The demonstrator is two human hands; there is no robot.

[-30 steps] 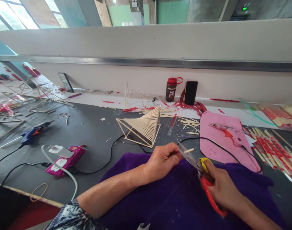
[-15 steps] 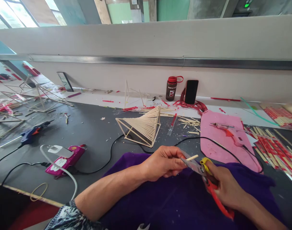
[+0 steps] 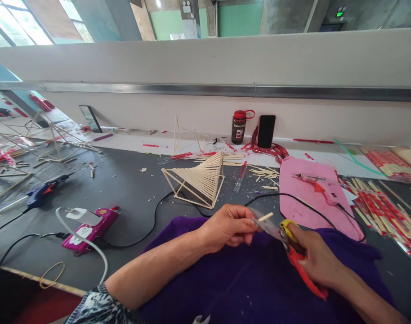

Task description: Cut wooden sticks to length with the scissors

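Since the earlier frame, both hands sit slightly lower over the purple cloth (image 3: 246, 288). Left hand (image 3: 227, 226) pinches a short stick (image 3: 265, 217). Right hand (image 3: 313, 261) grips the scissors (image 3: 286, 245), blades nearly closed against the stick.

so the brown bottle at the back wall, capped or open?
Capped. The brown bottle stands upright beside the black phone, its red lid on top and the red strap loop hanging from it.

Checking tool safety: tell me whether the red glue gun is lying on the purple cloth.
No, the red glue gun lies on the pink mat, beyond the purple cloth.
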